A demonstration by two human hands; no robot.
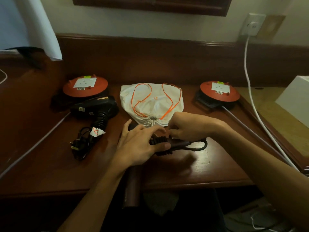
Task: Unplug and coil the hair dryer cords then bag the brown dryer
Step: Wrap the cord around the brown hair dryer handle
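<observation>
Lying under both hands [155,138], the brown dryer [170,144] is gripped.

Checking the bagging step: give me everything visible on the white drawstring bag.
The white drawstring bag lies flat on the wooden desk, between the two red cable reels. It looks like soft, wrinkled cloth. Its mouth is cinched shut into a puckered gather at the near edge, facing the person. Thin orange drawcords loop loosely across its top. The black hair dryer lies just to its left. The right hand overlaps its near edge; contact is unclear.
</observation>
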